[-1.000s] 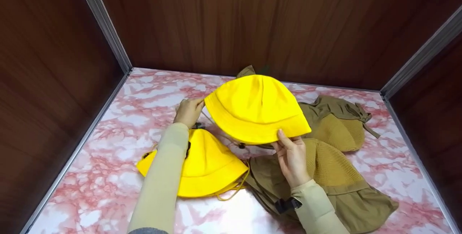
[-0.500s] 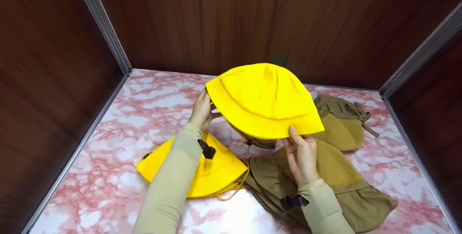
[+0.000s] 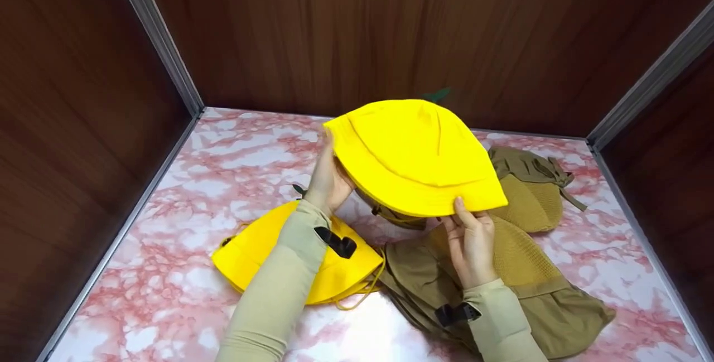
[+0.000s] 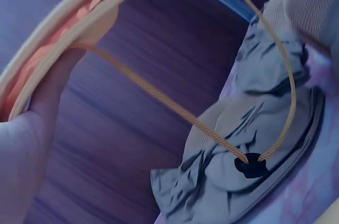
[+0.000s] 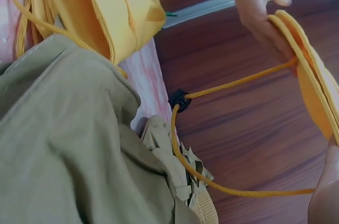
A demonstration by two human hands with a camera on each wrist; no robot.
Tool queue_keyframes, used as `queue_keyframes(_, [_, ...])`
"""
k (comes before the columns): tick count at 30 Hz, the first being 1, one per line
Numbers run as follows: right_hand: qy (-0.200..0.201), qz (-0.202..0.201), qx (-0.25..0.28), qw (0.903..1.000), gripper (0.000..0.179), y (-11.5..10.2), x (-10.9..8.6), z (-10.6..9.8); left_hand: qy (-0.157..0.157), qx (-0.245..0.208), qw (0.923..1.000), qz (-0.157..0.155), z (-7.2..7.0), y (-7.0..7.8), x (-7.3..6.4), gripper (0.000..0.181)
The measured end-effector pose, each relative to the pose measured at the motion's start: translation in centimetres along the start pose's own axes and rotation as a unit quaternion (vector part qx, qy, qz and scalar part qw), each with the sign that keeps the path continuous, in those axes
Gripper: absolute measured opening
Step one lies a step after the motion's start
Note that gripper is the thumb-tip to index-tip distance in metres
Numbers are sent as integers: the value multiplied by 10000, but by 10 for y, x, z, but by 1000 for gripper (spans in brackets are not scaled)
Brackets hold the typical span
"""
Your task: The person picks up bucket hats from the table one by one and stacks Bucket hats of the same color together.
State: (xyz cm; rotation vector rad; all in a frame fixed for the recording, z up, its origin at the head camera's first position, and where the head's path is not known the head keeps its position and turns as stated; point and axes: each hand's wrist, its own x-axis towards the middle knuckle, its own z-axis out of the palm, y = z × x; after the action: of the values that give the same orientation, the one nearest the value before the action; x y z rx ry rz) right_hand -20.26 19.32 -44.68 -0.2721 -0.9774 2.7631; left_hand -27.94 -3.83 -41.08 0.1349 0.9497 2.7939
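Note:
A yellow bucket hat (image 3: 418, 150) is held up above the table, its crown tilted away and a green leaf-shaped piece at its top. My left hand (image 3: 330, 181) holds it at the left end of the brim. At the lower right of the brim, my right hand (image 3: 473, 242) pinches the cloth, thumb on the outer side. The left wrist view shows the folded brim and a cord (image 4: 159, 97) looping down to a black toggle (image 4: 251, 166). Under my left forearm lies a second yellow hat (image 3: 262, 239) with its own cord.
Brown hats with mesh crowns and cloth flaps lie at right: one far back (image 3: 527, 194), another nearer (image 3: 558, 306) beneath my right forearm. Another brown piece (image 3: 399, 218) shows partly behind the held hat. Dark wood panels (image 3: 362, 33) enclose the pink marbled table (image 3: 150, 250).
The held hat has risen slightly and shifted right with both hands. My left hand has moved right and turned, now further under the brim's left end. The lying hats have stayed put.

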Motion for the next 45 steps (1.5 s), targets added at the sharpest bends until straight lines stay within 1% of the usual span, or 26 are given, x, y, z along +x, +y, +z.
queue_keyframes(2, [39,-7,54,10000,11,0,-1,2,89,-70,9999,42,4,-6,-2,43])
queue_keyframes(4, [43,-21,135,9999,11,0,-1,4,181,-143,9997,54,8,-13,-3,35])
queue_keyframes(8, [5,-61,189,9998,10,1,-2,7,204,-276,9994,-78,15,-25,-8,32])
queue_keyframes(11, [-67,-42,194,9998,9,2,-1,5,137,-466,9987,-153,19,-27,-14,36])
queue_keyframes(14, [-154,50,9,9999,9,3,-1,3,83,-644,9979,-70,25,-27,-19,38])
queue_keyframes(17, [-300,239,-462,9982,12,4,-1,0,66,-710,9975,20,33,-26,-24,37])
queue_keyframes(20, [-608,575,-1028,9912,26,5,-1,-1,84,-827,9965,111,42,-25,-28,35])
queue_keyframes(22, [-853,849,-1348,9835,40,7,-1,-1,109,-927,9955,163,47,-25,-31,34])
queue_keyframes(24, [-1091,1145,-1556,9751,57,8,-3,1,146,-1053,9941,212,51,-25,-33,34])
queue_keyframes(26, [-1357,1460,-1619,9665,70,9,-5,3,196,-1139,9930,253,54,-26,-35,34])
queue_keyframes(28, [-1591,1800,-1513,9588,77,9,-7,5,270,-1208,9920,250,55,-28,-37,33])
queue_keyframes(30, [-1758,2079,-1359,9526,76,9,-8,8,359,-1267,9910,234,55,-30,-38,32])
queue_keyframes(31, [-1792,2167,-1249,9515,73,9,-9,10,386,-1300,9905,227,54,-31,-39,33])
queue_keyframes(32, [-1791,2189,-1176,9519,70,9,-9,11,403,-1327,9901,214,53,-33,-40,33])
queue_keyframes(34, [-1698,2098,-1075,9569,60,9,-9,14,446,-1415,9888,168,50,-36,-41,35])
queue_keyframes(36, [-1541,1852,-1014,9652,50,8,-10,16,457,-1483,9878,142,45,-39,-43,37])
queue_keyframes(38, [-1329,1625,-781,9746,41,7,-10,19,506,-1556,9865,103,40,-42,-46,38])
queue_keyframes(40, [-1087,1454,-470,9823,32,5,-11,21,634,-1602,9850,51,35,-46,-49,38])
queue_keyframes(43, [-902,1182,-70,9889,24,3,-13,26,824,-1662,9826,-73,29,-50,-54,36])
queue_keyframes(45, [-878,1051,132,9905,22,2,-15,28,935,-1646,9817,-186,25,-53,-57,35])
